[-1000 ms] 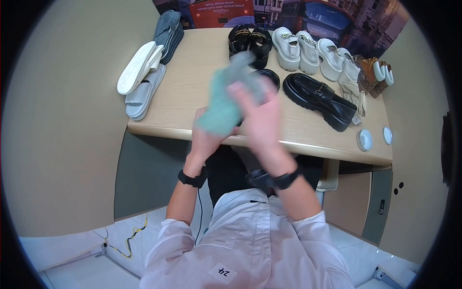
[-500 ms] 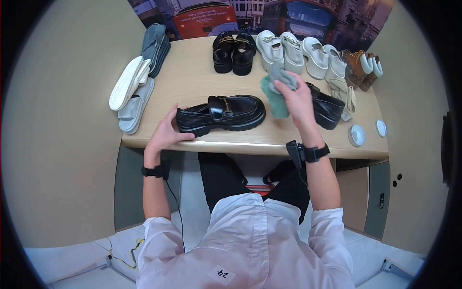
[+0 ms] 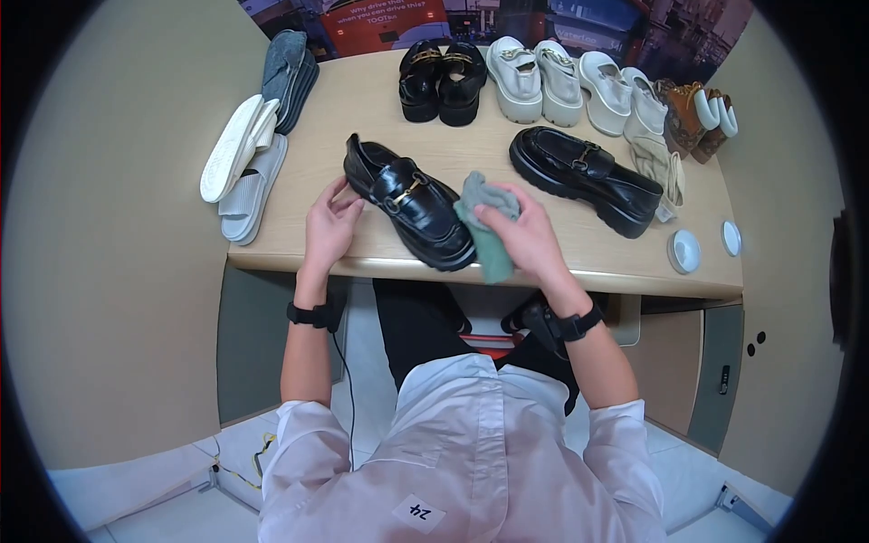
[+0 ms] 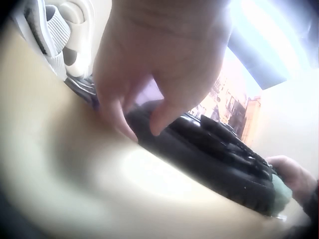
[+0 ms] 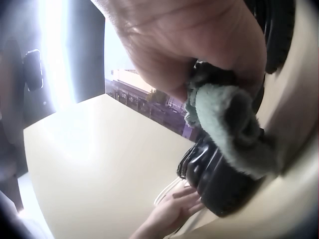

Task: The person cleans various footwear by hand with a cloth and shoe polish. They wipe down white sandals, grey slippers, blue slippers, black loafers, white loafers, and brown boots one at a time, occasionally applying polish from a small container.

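Grip of the right hand (image 3: 527,231) is closed on a grey-green plush cloth (image 3: 491,237), with the thumb and fingers pinching its upper part and the rest hanging down at the toe of a black horsebit loafer (image 3: 418,213). That loafer sits on the near part of the bench (image 3: 362,81), its heel to the far left and its toe angled towards the near edge, with a gold-toned bit across the vamp. The left hand (image 3: 329,233) is at the heel end, grip fairly wide and holding nothing, fingers loosely bent; whether its fingertips touch the heel, I cannot tell.

Right of the cloth, apart from it, lies a second black loafer (image 3: 579,172), its heel towards the near right. Behind, along the far side of the bench, stand black shoes with gold-toned trim (image 3: 441,90), white platform loafers (image 3: 536,86), another white pair (image 3: 620,95) and brown boots (image 3: 692,122). Beige fabric (image 3: 659,167) lies in front of the boots, and two round white dishes (image 3: 684,252) are near the right end. At the left end, a white slide (image 3: 231,154) rests partly over a grey ribbed slide (image 3: 256,193), with blue-grey slippers (image 3: 290,81) behind them. A poster with red buses (image 3: 385,23) is beyond the far edge
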Available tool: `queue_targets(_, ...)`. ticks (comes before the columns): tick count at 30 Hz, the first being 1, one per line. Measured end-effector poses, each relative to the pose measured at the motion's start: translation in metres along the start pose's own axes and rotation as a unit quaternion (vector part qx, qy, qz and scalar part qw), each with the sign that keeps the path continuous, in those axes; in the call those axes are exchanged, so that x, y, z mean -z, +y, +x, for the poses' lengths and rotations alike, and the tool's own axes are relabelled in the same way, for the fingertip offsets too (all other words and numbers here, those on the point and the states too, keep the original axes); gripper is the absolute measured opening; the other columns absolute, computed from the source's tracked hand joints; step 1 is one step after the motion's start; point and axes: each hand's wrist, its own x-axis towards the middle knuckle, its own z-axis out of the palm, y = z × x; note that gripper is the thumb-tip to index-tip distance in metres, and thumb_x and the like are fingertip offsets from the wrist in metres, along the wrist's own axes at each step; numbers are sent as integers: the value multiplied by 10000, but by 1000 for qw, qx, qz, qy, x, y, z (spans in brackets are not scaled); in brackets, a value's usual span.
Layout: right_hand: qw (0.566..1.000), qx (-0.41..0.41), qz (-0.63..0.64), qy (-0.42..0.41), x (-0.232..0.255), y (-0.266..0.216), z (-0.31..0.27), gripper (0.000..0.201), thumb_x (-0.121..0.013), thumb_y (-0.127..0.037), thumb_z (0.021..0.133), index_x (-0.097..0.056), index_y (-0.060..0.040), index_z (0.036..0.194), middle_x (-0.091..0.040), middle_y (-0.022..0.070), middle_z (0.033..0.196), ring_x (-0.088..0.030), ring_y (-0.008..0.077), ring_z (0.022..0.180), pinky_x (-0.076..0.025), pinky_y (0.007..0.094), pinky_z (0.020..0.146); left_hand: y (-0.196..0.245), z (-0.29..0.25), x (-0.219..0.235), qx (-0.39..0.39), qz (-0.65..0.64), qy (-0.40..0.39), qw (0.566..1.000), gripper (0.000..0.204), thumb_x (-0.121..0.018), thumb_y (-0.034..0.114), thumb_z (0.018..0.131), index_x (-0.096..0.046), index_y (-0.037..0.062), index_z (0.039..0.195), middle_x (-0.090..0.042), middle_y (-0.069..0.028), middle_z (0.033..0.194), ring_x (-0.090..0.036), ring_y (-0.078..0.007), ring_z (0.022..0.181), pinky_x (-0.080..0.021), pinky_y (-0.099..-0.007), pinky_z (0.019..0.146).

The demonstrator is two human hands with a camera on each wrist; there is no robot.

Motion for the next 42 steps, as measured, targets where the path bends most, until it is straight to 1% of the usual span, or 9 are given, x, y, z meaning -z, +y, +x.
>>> queue_targets(6,990,-29,133,45,0,1,-30,447,-780,-134,1037,-629,27,1426,-743,104,1279,-706,154,1173,-558,325,1056,25,1,-11,6,-90,-82,993,540,-467,-75,1077,-432,-113,1614,-568,-242,1605,-578,-311,1472,-501,-404,1212)
queue_targets(10,988,47,70,129,15,-15,-36,465,-770,-105,1039,-599,34,1449,-735,109,1292,-705,162,1183,-553,328,1075,39,-78,-10,-47,58,-43,996,642,-660,109,1027,-459,-106,1598,-536,-303,1618,-545,-396,1506,-454,-472,1233)
queue_targets(15,983,144,-56,100,-28,-11,-51,488,-810,-36,971,-628,8,1422,-749,131,1293,-704,194,1209,-553,339,1063,63,-141,-90,-103,264,83,955,1376,-1040,456,711,-254,-158,1658,-373,-382,1681,-384,-482,1593,-317,-523,1313)
queue_targets(18,974,187,-126,26,-59,-5,-63,490,-820,-1,902,-676,-28,1369,-769,160,1237,-727,280,1214,-571,376,1042,42,-127,-123,-85,250,155,952,1278,-981,338,756,-222,-161,1655,-317,-450,1667,-299,-574,1594,-281,-581,1318)
queue_targets(21,914,331,-237,-3,-63,16,-56,541,-807,65,765,-717,-26,1290,-752,190,1172,-701,409,1103,-585,473,969,23,-116,-125,-132,255,175,942,1103,-923,249,810,-299,-161,1623,-424,-400,1637,-411,-547,1539,-292,-565,1315)
queue_targets(24,886,374,-274,-3,-59,25,-49,529,-792,79,773,-714,-21,1286,-753,187,1169,-705,401,1108,-586,472,963,30,-116,-120,-142,226,181,947,1056,-920,232,818,-343,-124,1628,-521,-358,1588,-487,-529,1493,-296,-553,1321)
queue_targets(32,908,314,-275,37,-68,17,-36,479,-789,85,781,-699,-15,1241,-738,193,1144,-700,419,1096,-583,479,951,40,-105,-99,-138,253,133,948,1206,-1012,302,668,-377,-105,1609,-648,-324,1437,-627,-497,1337,-317,-607,1312)
queue_targets(37,906,303,-289,55,-66,20,-25,461,-795,71,803,-693,-23,1242,-739,191,1148,-698,415,1088,-575,475,948,42,-101,-87,-110,252,107,955,1207,-1042,344,651,-439,-53,1619,-605,-295,1532,-610,-484,1400,-500,-504,1181)
queue_targets(42,899,299,-305,95,-62,21,-1,433,-793,59,819,-690,-20,1232,-745,194,1129,-697,412,1084,-572,476,942,56,-102,-82,-84,224,77,968,1278,-1072,361,619,-410,-64,1627,-611,-293,1520,-629,-437,1391,-528,-474,1147)
